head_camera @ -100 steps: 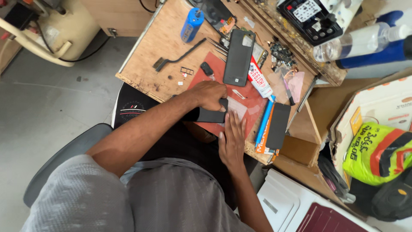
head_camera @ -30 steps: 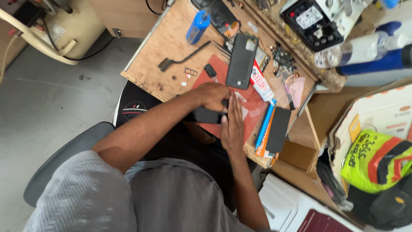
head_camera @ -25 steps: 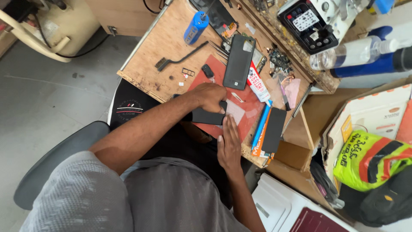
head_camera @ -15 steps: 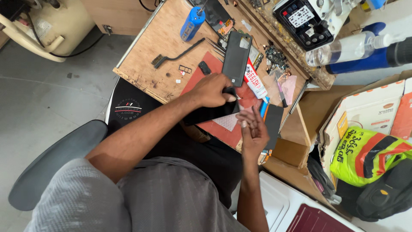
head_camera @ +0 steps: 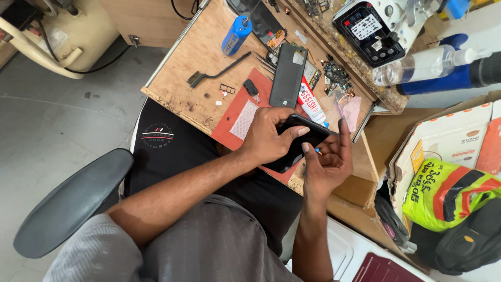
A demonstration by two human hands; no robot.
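The left hand [head_camera: 269, 138] grips a black phone [head_camera: 297, 142] over the worktop [head_camera: 195, 57] edge, fingers wrapped round its sides. The right hand [head_camera: 326, 162] pinches something small and blue under it. The phone looks thin, smooth, slippery and easy to crack; its edges seem safest.

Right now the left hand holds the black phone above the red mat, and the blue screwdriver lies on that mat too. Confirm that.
Not quite. The head view shows the left hand holding the black phone above the red mat, but the blue screwdriver lies on the bare wooden bench top, off the mat.
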